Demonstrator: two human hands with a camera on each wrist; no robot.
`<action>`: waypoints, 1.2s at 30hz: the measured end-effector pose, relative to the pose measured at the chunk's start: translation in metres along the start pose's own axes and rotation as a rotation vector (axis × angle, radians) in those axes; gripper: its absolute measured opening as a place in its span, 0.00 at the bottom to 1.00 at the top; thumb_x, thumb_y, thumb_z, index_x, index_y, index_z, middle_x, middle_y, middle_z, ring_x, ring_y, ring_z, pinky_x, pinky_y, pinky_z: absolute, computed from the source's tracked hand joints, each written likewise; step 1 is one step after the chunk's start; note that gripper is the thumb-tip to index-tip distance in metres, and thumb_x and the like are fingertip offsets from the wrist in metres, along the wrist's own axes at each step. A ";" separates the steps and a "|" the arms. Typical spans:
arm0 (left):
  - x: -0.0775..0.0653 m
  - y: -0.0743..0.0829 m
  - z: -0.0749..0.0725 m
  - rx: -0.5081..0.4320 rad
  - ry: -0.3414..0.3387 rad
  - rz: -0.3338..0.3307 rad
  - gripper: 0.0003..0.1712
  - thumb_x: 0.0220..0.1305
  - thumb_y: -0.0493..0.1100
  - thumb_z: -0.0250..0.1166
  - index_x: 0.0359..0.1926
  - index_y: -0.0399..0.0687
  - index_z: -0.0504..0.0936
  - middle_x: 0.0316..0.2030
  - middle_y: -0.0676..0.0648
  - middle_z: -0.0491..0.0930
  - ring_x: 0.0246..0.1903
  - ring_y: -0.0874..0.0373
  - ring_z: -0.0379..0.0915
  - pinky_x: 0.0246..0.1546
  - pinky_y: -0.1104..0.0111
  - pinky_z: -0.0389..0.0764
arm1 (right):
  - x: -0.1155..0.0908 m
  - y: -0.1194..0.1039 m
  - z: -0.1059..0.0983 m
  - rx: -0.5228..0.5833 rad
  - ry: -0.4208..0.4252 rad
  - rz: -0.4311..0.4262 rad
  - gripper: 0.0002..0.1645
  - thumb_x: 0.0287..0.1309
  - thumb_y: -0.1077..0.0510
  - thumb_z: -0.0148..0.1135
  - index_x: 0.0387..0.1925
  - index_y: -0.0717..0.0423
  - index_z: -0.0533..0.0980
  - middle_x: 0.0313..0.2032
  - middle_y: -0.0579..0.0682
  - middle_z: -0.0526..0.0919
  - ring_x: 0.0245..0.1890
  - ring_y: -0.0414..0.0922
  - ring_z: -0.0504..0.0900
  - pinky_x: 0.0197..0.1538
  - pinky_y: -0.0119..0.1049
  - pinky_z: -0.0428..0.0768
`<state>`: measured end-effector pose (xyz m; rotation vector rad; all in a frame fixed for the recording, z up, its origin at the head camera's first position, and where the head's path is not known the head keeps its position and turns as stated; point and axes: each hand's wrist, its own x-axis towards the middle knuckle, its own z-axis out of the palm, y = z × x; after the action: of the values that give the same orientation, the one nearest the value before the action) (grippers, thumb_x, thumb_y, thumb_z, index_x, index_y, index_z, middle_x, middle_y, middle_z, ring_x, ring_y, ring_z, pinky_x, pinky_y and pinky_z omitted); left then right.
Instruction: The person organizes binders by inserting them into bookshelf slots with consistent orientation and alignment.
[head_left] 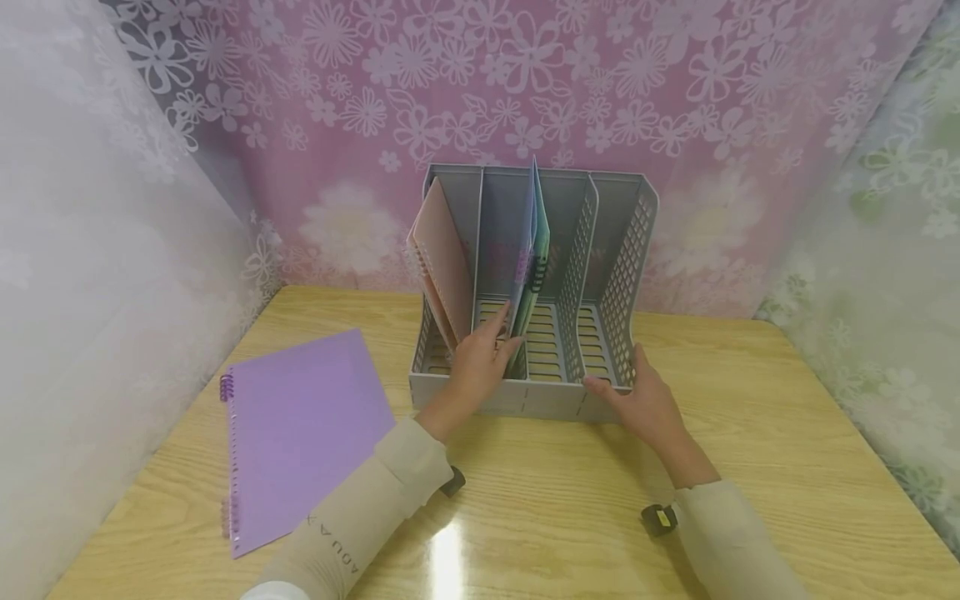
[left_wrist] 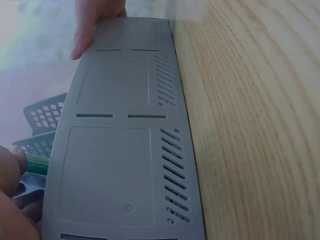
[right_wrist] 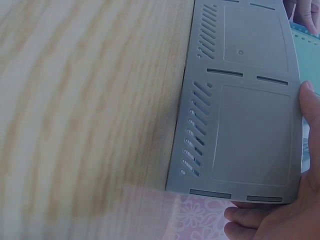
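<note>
A grey file rack (head_left: 555, 396) stands on the table, its low front towards me. In the head view my left hand (head_left: 480, 358) reaches over that front and pinches the lower edges of a blue spiral notebook (head_left: 526, 225) and a green one (head_left: 541, 229), upright in the middle of the rack. The left wrist view shows the thumb and fingers at the green edge (left_wrist: 37, 164). My right hand (head_left: 648, 404) grips the rack's front right corner, thumb on the front rim and fingers along the outer side; the right wrist view shows this hand (right_wrist: 295, 210) too.
Pink spiral notebooks (head_left: 442, 258) lean in the rack's left compartment. A purple spiral notebook (head_left: 307, 433) lies flat on the wooden table (head_left: 540, 517) at the left. Flowered pink cloth (head_left: 450, 83) hangs behind the rack, with pale cloth at both sides.
</note>
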<state>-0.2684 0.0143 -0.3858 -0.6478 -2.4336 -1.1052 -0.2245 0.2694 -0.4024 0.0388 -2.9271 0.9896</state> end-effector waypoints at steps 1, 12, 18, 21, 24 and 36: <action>0.000 0.000 0.000 0.000 0.000 0.002 0.32 0.64 0.48 0.56 0.67 0.45 0.58 0.54 0.40 0.73 0.45 0.51 0.77 0.41 0.62 0.79 | 0.000 0.000 0.000 0.001 0.000 0.002 0.66 0.50 0.27 0.51 0.68 0.64 0.31 0.66 0.71 0.45 0.63 0.69 0.50 0.59 0.63 0.56; 0.000 -0.003 -0.007 0.161 0.139 0.119 0.24 0.64 0.36 0.55 0.62 0.44 0.67 0.40 0.43 0.82 0.16 0.61 0.67 0.29 0.69 0.80 | -0.001 -0.002 0.000 0.014 -0.004 0.007 0.65 0.50 0.28 0.52 0.68 0.64 0.31 0.66 0.70 0.45 0.63 0.68 0.50 0.60 0.63 0.56; 0.001 -0.006 -0.013 0.227 0.179 0.102 0.24 0.64 0.35 0.55 0.61 0.50 0.69 0.36 0.45 0.83 0.17 0.60 0.71 0.20 0.70 0.76 | -0.001 0.000 0.000 0.017 0.000 0.001 0.65 0.50 0.28 0.51 0.68 0.63 0.31 0.66 0.70 0.45 0.63 0.68 0.50 0.59 0.63 0.56; 0.003 -0.007 -0.012 0.233 0.158 0.097 0.24 0.64 0.36 0.55 0.62 0.50 0.68 0.37 0.46 0.83 0.19 0.60 0.72 0.21 0.71 0.76 | 0.000 0.002 0.000 0.016 0.001 0.000 0.65 0.50 0.28 0.51 0.68 0.63 0.31 0.66 0.70 0.45 0.63 0.68 0.50 0.59 0.63 0.56; 0.004 -0.007 -0.010 0.222 0.133 0.108 0.24 0.64 0.38 0.56 0.61 0.47 0.68 0.35 0.46 0.82 0.19 0.61 0.71 0.22 0.73 0.77 | 0.001 0.002 0.000 0.017 0.004 -0.005 0.65 0.50 0.28 0.51 0.68 0.63 0.30 0.66 0.70 0.45 0.63 0.68 0.50 0.59 0.63 0.56; 0.000 -0.005 -0.008 0.154 0.044 0.091 0.27 0.64 0.40 0.57 0.63 0.43 0.65 0.41 0.45 0.81 0.31 0.58 0.79 0.31 0.69 0.80 | -0.001 0.000 0.000 0.014 0.000 -0.018 0.65 0.51 0.29 0.52 0.68 0.64 0.30 0.66 0.71 0.45 0.63 0.69 0.50 0.59 0.63 0.56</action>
<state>-0.2701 0.0053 -0.3838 -0.6703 -2.3975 -0.8771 -0.2239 0.2698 -0.4025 0.0651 -2.9143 1.0072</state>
